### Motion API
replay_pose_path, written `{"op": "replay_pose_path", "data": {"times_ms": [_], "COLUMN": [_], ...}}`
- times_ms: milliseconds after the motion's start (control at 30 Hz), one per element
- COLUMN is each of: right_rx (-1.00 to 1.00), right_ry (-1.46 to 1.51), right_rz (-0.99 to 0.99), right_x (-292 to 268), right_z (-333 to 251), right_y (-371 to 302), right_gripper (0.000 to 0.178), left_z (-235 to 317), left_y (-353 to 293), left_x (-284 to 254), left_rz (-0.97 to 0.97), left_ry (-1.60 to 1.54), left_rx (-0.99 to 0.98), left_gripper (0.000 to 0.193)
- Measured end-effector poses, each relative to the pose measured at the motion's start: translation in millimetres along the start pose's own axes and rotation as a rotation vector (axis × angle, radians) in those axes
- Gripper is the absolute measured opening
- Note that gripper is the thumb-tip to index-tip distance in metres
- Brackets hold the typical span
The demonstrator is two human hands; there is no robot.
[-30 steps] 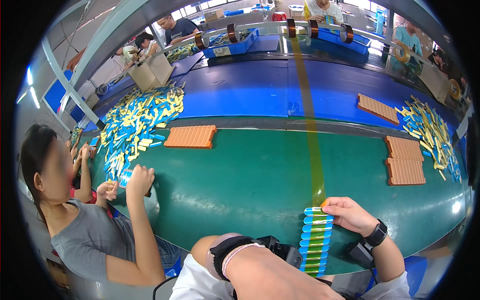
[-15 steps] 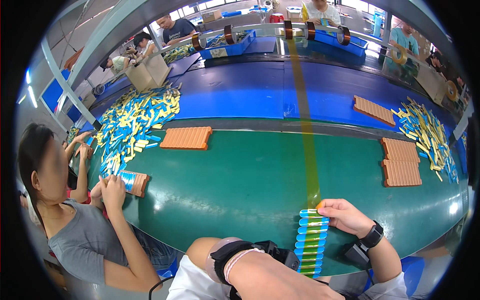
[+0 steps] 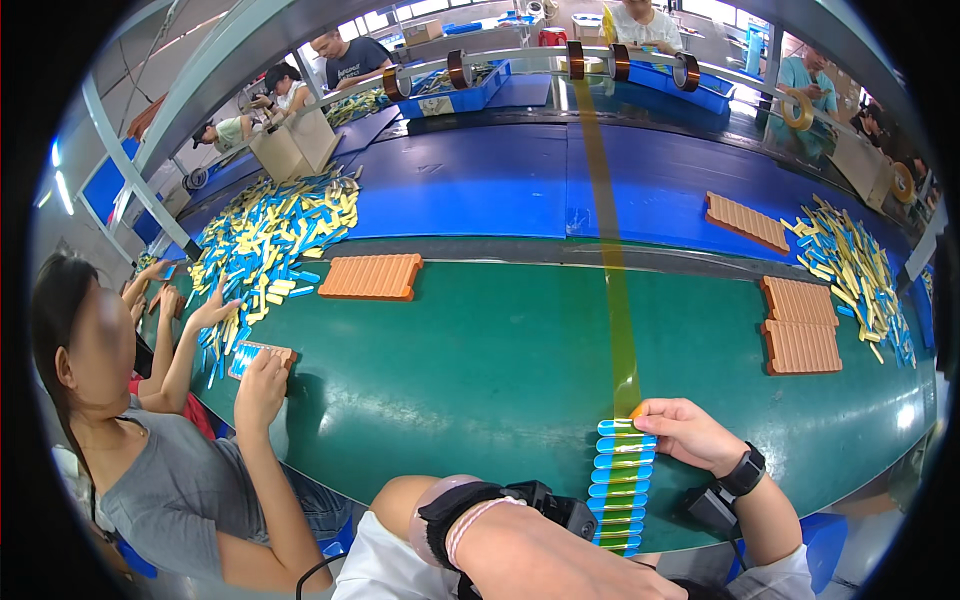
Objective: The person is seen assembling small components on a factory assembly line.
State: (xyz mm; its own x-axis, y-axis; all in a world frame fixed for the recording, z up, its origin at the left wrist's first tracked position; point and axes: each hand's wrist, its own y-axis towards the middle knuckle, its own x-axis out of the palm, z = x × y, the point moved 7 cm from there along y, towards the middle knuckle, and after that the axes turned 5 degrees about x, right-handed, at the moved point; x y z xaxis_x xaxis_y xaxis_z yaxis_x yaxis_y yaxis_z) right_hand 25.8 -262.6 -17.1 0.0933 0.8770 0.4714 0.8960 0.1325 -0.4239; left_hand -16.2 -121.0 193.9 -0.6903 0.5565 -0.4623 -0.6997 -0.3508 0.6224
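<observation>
A row of several blue, round-ended flat pieces [image 3: 622,490] hangs near the table's front edge, joined across the middle by a translucent amber tape [image 3: 618,330]. My right hand [image 3: 690,432] pinches the strip's upper right corner, at the piece nearest the tape's free run. Something orange shows at its fingertips. From there the tape stretches up and away to a roll [image 3: 576,60] on the overhead bar. My left hand [image 3: 570,560] lies across the lower edge beside the strip's bottom end; its fingers are out of sight.
Ribbed orange trays [image 3: 370,277] lie on the green table [image 3: 470,350], with more trays [image 3: 803,347] at right. Loose blue and yellow pieces are heaped at left [image 3: 270,225] and right [image 3: 850,265]. A co-worker [image 3: 180,480] sits close at left, one hand on a part-filled tray [image 3: 262,358].
The co-worker at left has reached one hand toward the heap, the other staying at the tray. My hands and the taped strip have hardly moved.
</observation>
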Motion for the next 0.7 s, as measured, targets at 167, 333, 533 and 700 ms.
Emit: {"op": "replay_pose_path", "data": {"times_ms": [167,333,533,700], "right_rx": [0.005,0.000,-0.009,0.025], "right_ry": [-0.005,-0.008,-0.045,-0.035], "right_rz": [-0.019,0.013,-0.004,-0.084], "right_x": [4.9,-0.8,0.0,8.1], "right_z": [-1.3,-3.6,-5.5,4.6], "right_y": [5.5,0.9,-3.4,6.8], "right_gripper": [0.014,0.014,0.014,0.020], "left_z": [-0.3,-4.4,-11.8,-17.5], "left_y": [-3.7,-1.4,2.9,-2.0], "left_x": [1.2,-1.9,4.3,-0.7], "left_rz": [0.014,-0.016,-0.136,0.033], "left_ry": [0.016,-0.008,0.080,0.213], "left_rx": [-0.007,-0.017,-0.060,-0.083], "left_gripper": [0.064,0.062,0.063,0.068]}}
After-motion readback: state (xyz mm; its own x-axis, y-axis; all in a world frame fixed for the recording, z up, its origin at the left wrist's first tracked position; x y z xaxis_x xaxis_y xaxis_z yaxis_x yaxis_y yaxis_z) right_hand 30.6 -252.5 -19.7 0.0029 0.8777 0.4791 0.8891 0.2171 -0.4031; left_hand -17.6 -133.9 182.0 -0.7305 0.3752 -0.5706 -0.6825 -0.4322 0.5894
